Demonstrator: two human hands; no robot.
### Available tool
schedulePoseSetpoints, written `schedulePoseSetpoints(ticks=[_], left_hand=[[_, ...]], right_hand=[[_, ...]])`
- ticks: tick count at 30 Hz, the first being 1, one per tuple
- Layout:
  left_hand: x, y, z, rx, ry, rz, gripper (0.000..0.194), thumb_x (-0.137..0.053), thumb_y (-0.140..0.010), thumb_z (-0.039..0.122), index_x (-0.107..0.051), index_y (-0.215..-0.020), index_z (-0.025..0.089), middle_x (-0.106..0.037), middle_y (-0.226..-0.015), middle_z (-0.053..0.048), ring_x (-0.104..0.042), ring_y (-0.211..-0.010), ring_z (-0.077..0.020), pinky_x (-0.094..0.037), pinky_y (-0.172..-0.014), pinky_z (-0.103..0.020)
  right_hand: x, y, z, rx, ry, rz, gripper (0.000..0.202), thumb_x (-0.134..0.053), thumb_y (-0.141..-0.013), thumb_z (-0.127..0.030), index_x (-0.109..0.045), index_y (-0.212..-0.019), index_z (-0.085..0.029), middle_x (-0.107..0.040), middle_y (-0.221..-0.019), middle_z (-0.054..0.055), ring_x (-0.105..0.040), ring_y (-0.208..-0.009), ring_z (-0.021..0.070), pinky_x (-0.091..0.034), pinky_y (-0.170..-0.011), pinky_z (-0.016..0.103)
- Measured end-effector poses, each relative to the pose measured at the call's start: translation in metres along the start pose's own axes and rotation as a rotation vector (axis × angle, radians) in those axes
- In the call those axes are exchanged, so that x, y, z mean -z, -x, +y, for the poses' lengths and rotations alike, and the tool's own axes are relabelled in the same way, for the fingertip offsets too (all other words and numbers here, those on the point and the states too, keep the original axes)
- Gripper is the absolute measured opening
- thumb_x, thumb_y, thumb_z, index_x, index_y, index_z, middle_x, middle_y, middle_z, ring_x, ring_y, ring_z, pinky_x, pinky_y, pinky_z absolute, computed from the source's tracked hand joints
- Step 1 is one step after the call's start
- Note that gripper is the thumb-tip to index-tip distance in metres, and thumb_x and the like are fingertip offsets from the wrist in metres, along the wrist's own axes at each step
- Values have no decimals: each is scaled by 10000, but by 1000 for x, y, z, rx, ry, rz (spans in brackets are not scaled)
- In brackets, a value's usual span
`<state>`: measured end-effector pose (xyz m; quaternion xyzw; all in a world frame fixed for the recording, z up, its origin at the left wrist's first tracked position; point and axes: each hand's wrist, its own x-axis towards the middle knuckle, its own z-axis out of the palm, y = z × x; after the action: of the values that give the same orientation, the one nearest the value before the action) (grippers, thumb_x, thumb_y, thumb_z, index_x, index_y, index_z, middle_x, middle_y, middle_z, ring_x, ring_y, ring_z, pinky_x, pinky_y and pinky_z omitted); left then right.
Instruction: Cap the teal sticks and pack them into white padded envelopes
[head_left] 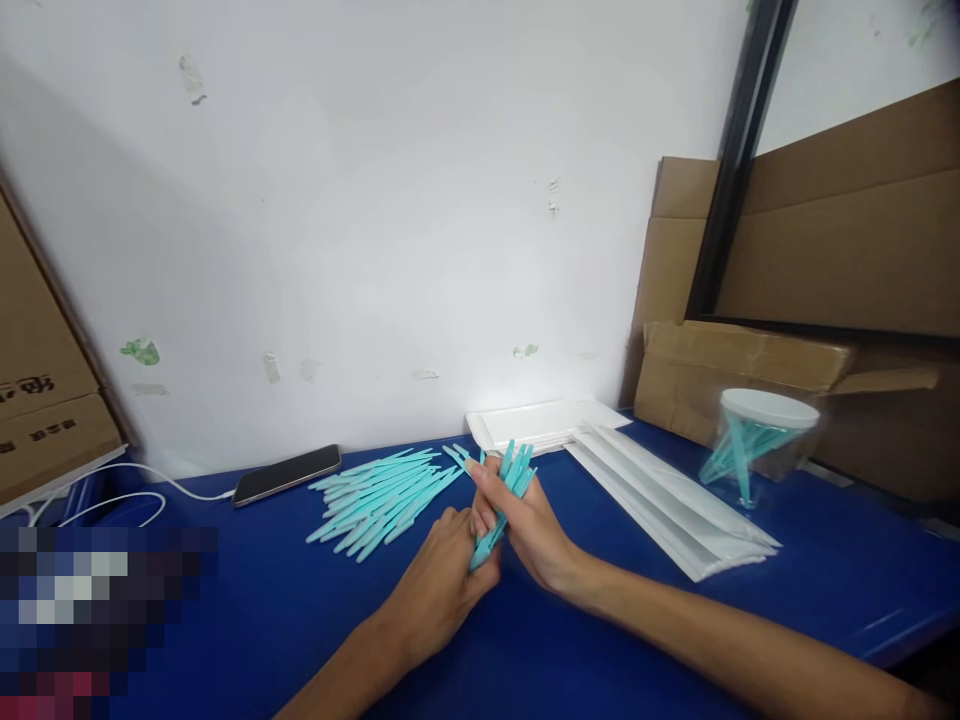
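My right hand (525, 520) is wrapped round a bunch of slim turquoise plastic sticks (491, 540), whose upper ends poke out above the fingers. Pressed against the bunch's lower end is my left hand (450, 560), its fingers curled, partly hidden behind the sticks. Both hands meet low over the blue table. Just left of them, many loose sticks of the same kind (386, 495) lie fanned out in a pile. Their exact kind cannot be made out.
A phone (287, 473) with a white cable lies at the left. White folded sheets or bags (675, 500) and a flat white tray (555, 425) lie at the right. Beyond stands a white-topped transparent container (769, 408) of turquoise sticks, near cardboard boxes (739, 355). A wall backs the blue table (247, 610).
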<state>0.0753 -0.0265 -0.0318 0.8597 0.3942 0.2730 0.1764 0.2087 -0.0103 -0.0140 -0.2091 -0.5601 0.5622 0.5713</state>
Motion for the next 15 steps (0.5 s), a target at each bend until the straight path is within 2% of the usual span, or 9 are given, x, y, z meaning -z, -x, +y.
schedulePoseSetpoints(ticks=[4, 6, 9, 11, 13, 15], left_hand=[[-2, 2, 2, 43, -62, -46, 148, -475, -938, 273, -610, -954, 215, -605, -992, -53, -543, -933, -236, -467, -859, -404], [-2, 3, 4, 51, -62, -60, 176, -534, -922, 326, -626, -1039, 232, -594, -1053, -60, -529, -993, -260, -464, -878, -431], [-1, 5, 4, 75, -49, -92, 405, -630, -867, 447, -580, -1216, 246, -569, -1131, -74, -510, -1061, -291, -431, -960, -495], [1, 6, 2, 100, -64, -102, 463, -646, -840, 508, -573, -1203, 230, -558, -1120, -79, -508, -1064, -301, -420, -973, -518], [4, 7, 0, 90, -75, -100, 400, -631, -848, 480, -573, -1153, 226, -550, -1116, -75, -505, -1065, -295, -425, -963, -506], [6, 7, -2, 54, -90, -90, 271, -587, -860, 323, -566, -1113, 228, -549, -1107, -64, -507, -1048, -271, -431, -950, -471]], right_hand=[[-1, 3, 2, -116, -97, 34, 559, -637, -902, -515, -311, -564, -212, -286, -463, -94, -291, -417, 59, -301, -477, 234], [0, 5, 0, -156, -106, 31, 605, -624, -906, -521, -244, -545, -219, -225, -462, -100, -209, -411, 52, -232, -449, 241], [3, 5, -8, -118, -49, 9, 604, -630, -904, -489, -239, -530, -221, -207, -457, -101, -176, -412, 53, -198, -438, 250], [6, 3, -12, -66, 8, 14, 579, -648, -893, -472, -273, -533, -218, -215, -461, -102, -172, -415, 53, -191, -433, 250], [9, 1, -12, -50, 60, 18, 546, -671, -872, -481, -313, -555, -217, -224, -468, -105, -176, -418, 53, -184, -427, 247], [10, -2, -7, -75, 98, 7, 529, -682, -856, -507, -338, -577, -219, -235, -476, -105, -187, -420, 56, -184, -425, 246]])
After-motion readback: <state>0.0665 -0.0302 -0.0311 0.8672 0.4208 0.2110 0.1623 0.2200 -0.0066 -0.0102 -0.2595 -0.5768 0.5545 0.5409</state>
